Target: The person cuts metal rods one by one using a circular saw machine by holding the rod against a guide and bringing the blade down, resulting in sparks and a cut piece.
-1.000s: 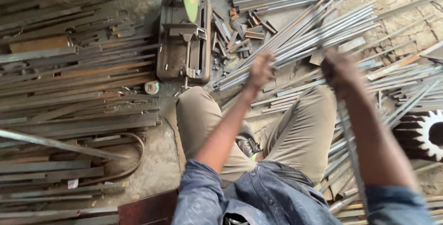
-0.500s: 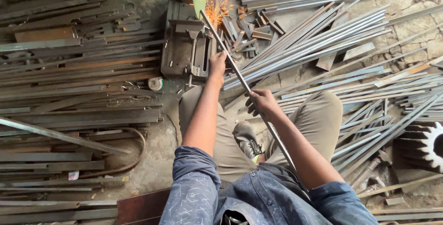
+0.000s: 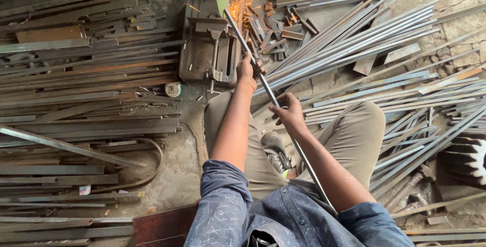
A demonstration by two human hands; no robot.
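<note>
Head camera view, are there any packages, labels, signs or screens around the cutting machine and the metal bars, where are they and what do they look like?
Small tag or sticker: lying on the stacked flat bars at lower left; rectangular, pale with a red patch; too small to tell more.
No packages, signs or screens show anywhere else in the view.

One head-worn camera looks steeply down, close over the person's arms, at the littered workshop floor (image 3: 172, 176).
</note>
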